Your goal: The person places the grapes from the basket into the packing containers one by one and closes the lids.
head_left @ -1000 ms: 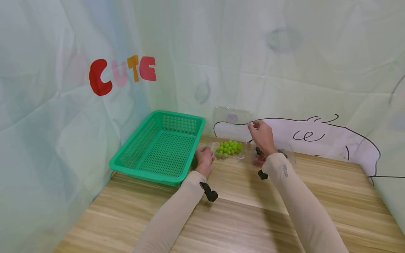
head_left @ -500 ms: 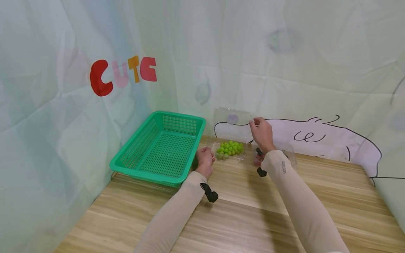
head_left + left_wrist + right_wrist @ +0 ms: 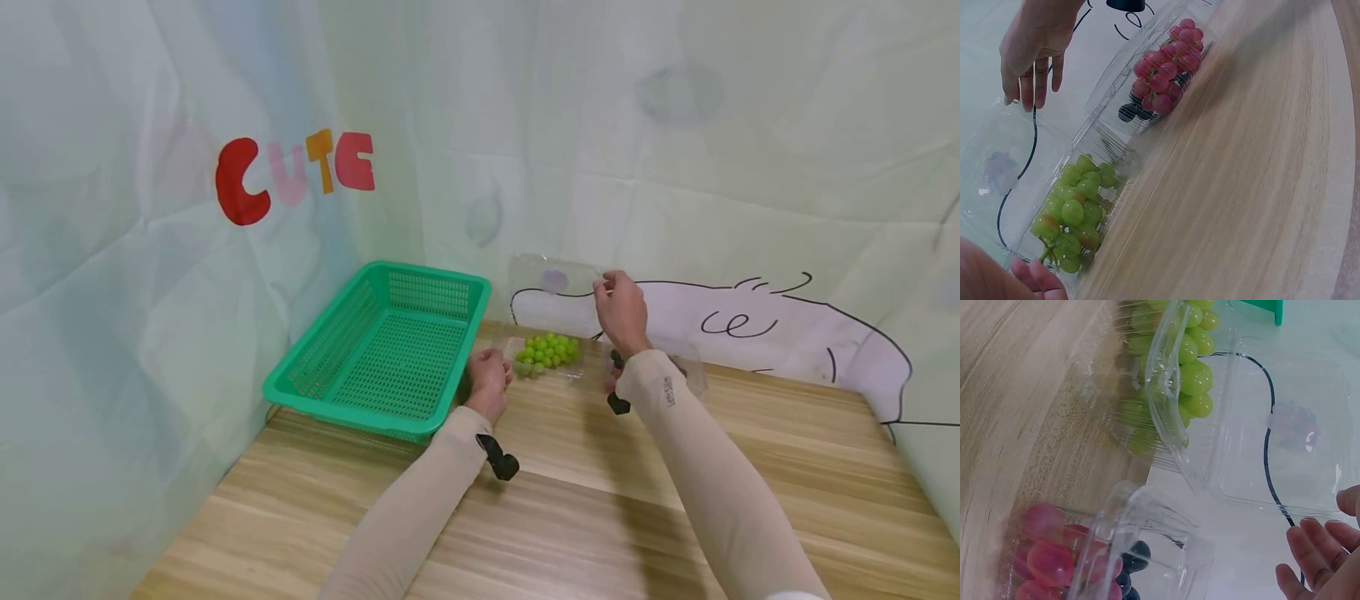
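Note:
A clear plastic fruit box with a bunch of green grapes inside stands at the table's back, its lid raised against the backdrop. At the lid's right edge, the thumb and fingers of my right hand pinch the plastic. My left hand holds the box's left end with curled fingers; in the left wrist view its fingertips lie close to the grape stem. To the right, a second clear box holds red grapes and some dark ones, partly hidden by my right forearm in the head view.
An open green plastic basket with perforated sides stands left of my left hand, near the corner. Printed cloth walls rise behind and left of the wooden table. The second box adjoins the green grapes' box on the right.
My right hand has risen slightly at the lid's edge, which stays upright. My left hand keeps its place at the box's left end. The head view has shifted a little.

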Motion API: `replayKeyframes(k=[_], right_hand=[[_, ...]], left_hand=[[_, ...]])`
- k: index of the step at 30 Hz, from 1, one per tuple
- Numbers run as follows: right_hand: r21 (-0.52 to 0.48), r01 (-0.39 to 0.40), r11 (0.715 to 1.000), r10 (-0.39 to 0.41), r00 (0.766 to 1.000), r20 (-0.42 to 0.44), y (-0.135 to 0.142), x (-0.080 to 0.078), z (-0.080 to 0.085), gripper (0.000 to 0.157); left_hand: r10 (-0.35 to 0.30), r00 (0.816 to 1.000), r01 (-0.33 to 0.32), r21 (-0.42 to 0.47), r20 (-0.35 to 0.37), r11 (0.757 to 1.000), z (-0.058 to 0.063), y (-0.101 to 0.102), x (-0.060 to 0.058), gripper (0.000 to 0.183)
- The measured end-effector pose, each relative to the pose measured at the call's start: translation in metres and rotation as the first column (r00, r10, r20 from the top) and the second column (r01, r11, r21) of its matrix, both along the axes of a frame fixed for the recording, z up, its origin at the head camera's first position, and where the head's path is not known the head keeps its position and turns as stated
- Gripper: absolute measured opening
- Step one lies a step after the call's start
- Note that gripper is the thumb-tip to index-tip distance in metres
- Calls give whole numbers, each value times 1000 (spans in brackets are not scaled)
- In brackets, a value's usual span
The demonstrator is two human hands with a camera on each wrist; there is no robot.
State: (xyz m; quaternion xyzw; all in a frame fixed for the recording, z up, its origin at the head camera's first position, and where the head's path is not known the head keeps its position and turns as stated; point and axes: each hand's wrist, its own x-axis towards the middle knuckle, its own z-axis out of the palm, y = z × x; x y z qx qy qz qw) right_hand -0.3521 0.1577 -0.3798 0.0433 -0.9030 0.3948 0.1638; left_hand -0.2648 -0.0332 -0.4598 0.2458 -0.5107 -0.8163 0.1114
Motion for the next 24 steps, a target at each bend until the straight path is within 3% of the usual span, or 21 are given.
replayKeyframes(k=[14, 24], right_hand=[[53, 52, 997, -46, 993, -105, 2, 4, -2, 33], [104, 52, 993, -35, 987, -157, 5, 8, -4, 29]], left_hand=[[3, 1000, -3, -14, 0, 1000, 1, 2, -2, 20], [-21, 1000, 21, -19, 14, 1000, 0, -2, -1, 19]])
